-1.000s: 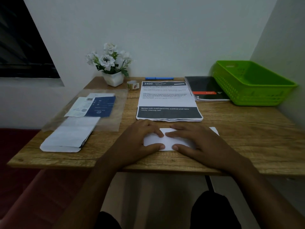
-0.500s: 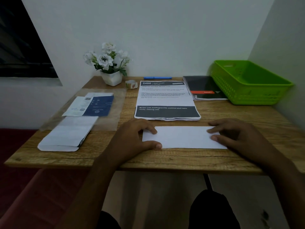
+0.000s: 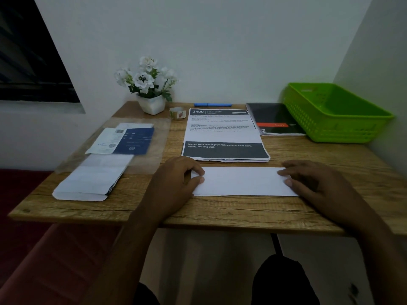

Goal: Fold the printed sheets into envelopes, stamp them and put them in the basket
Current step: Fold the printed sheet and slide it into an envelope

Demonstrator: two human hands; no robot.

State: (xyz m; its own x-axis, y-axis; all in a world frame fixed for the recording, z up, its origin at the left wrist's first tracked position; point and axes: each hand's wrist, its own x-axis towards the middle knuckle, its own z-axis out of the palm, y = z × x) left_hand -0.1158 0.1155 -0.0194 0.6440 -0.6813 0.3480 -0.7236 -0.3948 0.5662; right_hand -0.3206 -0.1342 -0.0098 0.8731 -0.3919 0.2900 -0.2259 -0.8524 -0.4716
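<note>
A white folded sheet (image 3: 242, 181) lies flat near the desk's front edge. My left hand (image 3: 174, 179) presses its left end with thumb and fingertips. My right hand (image 3: 312, 183) rests fingers-down on its right end. Behind it lies a stack of printed sheets (image 3: 222, 135) with dark header and footer bands. The green basket (image 3: 334, 126) stands at the back right and looks empty. A small roll of stamps or stickers (image 3: 177, 113) sits behind the stack's left corner.
On the left lie a folded white paper (image 3: 92, 179), a blue-and-white leaflet (image 3: 125, 140) and a clear plastic sleeve (image 3: 154, 150). A white flower pot (image 3: 151, 104), a blue pen (image 3: 212, 104) and a black notebook (image 3: 273, 119) line the back.
My right hand slid from the middle of the folded sheet to its right end, uncovering the paper. My left hand stayed on the left end.
</note>
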